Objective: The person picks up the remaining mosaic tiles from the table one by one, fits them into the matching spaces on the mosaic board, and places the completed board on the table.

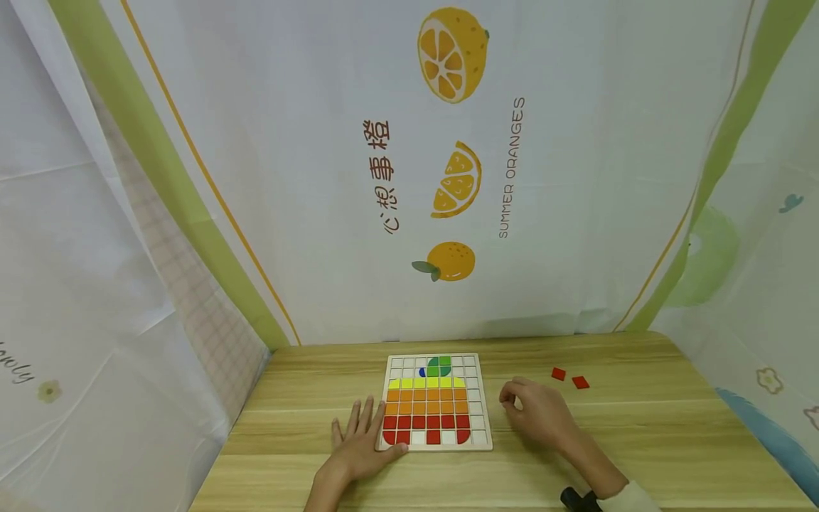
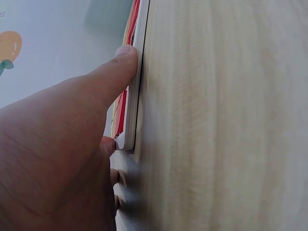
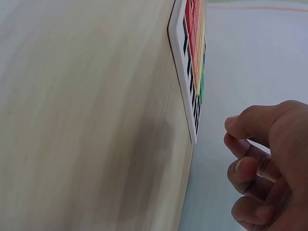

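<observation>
A square white board (image 1: pixel 474 395) lies on the table, its grid filled with coloured tiles: green and blue at the top, then yellow, orange and red tiles (image 1: pixel 433 436). White cells show in the bottom row, down the right side and at the top. My left hand (image 1: pixel 360 444) lies spread at the board's lower left corner, with the thumb on its near edge and the index finger along its left side. To the right of the board my right hand (image 1: pixel 536 412) hovers with loosely curled fingers. Thumb and index tips come close together; nothing shows between them.
Two loose red tiles, one (image 1: pixel 559 373) slightly left of the other (image 1: pixel 580 382), lie on the wooden table (image 1: pixel 614 434) beyond my right hand. A white curtain (image 1: pixel 320 213) with printed oranges hangs behind the table. A black wrist device (image 1: pixel 579 500) is by my right sleeve.
</observation>
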Demonstrator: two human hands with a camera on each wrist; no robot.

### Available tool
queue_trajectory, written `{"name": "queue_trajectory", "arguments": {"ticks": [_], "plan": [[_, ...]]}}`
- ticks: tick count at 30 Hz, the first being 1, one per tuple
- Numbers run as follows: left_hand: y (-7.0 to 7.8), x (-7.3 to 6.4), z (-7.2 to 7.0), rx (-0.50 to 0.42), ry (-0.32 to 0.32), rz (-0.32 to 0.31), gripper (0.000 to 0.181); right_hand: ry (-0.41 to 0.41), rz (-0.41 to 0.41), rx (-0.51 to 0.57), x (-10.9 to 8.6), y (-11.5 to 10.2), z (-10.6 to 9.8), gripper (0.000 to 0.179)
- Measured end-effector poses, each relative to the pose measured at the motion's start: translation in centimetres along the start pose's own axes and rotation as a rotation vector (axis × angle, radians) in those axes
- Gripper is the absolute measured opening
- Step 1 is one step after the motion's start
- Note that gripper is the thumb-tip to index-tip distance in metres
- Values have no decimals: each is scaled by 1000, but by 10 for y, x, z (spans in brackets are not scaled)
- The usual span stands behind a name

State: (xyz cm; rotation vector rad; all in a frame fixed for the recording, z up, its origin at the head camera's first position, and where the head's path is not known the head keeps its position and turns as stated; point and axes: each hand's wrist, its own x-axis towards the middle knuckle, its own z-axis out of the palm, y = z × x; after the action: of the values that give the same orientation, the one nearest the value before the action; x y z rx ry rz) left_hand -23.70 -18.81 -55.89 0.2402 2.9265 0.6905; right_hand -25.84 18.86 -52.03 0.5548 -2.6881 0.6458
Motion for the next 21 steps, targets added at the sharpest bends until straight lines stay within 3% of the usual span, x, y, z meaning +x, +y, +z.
{"name": "queue_trajectory", "arguments": {"ticks": [13, 21], "plan": [[0, 0, 1, 4, -8, -1, 111, 13, 86, 4, -13, 34, -26, 14], [-2, 2, 2, 20, -10, -6, 111, 14, 92, -26, -19, 57, -38, 14]]}}
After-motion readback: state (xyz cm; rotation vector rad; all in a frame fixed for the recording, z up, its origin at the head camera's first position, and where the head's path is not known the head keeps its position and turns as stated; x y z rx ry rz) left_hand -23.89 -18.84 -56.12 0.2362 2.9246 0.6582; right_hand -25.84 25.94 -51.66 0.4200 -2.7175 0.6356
